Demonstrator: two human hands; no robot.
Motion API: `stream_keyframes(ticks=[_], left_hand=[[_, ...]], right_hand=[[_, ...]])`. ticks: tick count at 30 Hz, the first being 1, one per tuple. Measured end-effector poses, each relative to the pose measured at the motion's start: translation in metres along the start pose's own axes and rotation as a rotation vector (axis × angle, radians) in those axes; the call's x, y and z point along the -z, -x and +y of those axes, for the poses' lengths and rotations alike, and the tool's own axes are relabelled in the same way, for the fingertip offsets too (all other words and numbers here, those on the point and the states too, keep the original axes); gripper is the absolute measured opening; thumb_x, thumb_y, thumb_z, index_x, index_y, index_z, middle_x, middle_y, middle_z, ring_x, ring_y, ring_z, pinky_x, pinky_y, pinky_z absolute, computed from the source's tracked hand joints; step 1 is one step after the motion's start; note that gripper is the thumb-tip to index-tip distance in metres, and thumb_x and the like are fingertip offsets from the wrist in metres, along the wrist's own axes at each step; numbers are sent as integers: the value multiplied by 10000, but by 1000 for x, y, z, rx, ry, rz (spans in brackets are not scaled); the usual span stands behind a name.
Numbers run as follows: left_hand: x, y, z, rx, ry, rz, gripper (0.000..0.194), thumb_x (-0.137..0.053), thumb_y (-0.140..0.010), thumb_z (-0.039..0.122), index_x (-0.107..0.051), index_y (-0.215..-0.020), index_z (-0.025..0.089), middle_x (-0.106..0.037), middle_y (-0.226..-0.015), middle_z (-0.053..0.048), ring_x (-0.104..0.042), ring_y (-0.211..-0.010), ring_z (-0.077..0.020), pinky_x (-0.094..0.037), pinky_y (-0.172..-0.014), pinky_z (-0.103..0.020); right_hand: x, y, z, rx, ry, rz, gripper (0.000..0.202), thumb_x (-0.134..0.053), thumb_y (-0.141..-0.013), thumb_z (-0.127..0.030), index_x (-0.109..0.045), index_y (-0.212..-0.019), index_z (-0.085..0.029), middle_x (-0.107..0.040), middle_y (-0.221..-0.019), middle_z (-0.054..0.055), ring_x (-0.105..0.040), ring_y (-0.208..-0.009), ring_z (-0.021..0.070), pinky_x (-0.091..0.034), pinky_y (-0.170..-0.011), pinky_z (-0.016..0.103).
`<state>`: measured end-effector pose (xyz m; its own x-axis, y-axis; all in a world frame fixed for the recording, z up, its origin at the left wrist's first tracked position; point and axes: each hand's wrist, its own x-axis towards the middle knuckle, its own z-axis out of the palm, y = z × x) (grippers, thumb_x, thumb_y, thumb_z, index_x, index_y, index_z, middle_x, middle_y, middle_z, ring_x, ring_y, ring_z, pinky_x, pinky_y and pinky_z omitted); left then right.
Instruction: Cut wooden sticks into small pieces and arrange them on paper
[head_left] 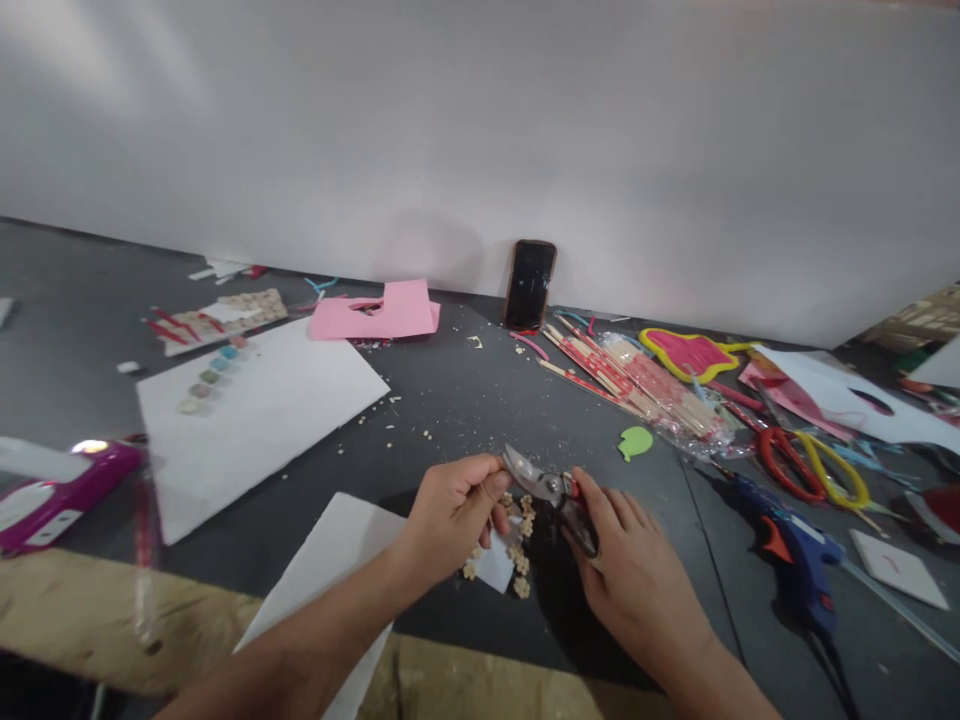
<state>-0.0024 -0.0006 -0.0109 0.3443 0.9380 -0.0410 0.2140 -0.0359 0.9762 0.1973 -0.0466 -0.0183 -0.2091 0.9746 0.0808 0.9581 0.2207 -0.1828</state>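
Right fingers (598, 503) around pruning shears (553, 488), red-marked tile (898, 569) well apart.

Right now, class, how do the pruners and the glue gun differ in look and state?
The pruners are gripped in the right hand; the glue gun lies on the table, untouched.
The pruners end in a metal blade; the glue gun has a blue body and an orange trigger.
Both are hand tools, with their tips toward the picture's upper left.
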Motion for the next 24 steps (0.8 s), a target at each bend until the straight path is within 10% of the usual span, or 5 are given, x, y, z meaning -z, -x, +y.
stream_keyframes(ticks=[24], left_hand=[[1,-4,2,40,-3,14,279,-413,-868,338,-561,-733,144,-564,-505,25,-509,-393,-70,-395,-419,-153]], right_hand=[[-3,-2,3,9,10,15,533,-441,-805,-192,-306,-1319,-156,-555,-1034,109,-515,-931,244,-436,-795,390]])
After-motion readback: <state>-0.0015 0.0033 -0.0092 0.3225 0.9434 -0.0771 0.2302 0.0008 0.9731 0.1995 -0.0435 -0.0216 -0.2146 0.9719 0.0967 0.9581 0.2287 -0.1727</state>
